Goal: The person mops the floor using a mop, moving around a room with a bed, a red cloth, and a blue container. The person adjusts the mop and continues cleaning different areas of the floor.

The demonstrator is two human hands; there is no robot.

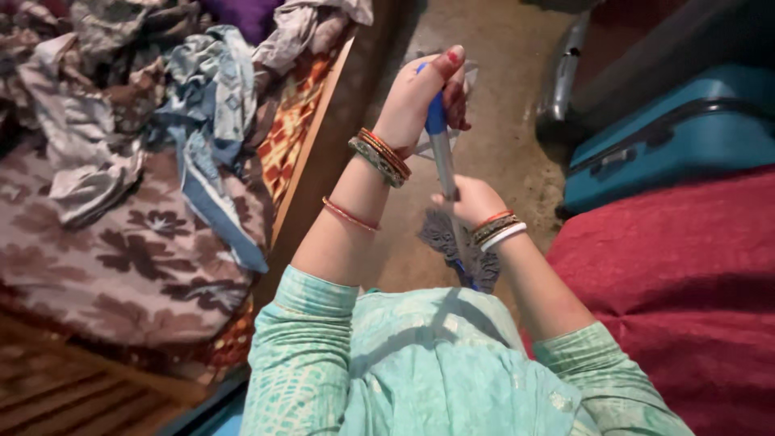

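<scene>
- Though both hands have the mop pole, the hold looks uneven, and I judge the pole could twist or slip.
- Clothes [121, 105], upper left of the frame: a soft, crumpled heap of printed cotton on a floral bedsheet [121, 266]; loose ends hang near the bed's wooden edge and could catch the mop.
- Left hand [424, 93], upper centre: grip closed round the blue plastic sleeve near the top of the pole [443, 157], thumb raised; bangles could knock the smooth metal tube.
- Right hand [472, 200], centre: grip wrapped round the pole lower down.
- Mop head [452, 242], just below: grey, shaggy strands over the rough floor [508, 97].
- Suitcase [670, 137], right: hard blue shell, close enough to bump.
</scene>
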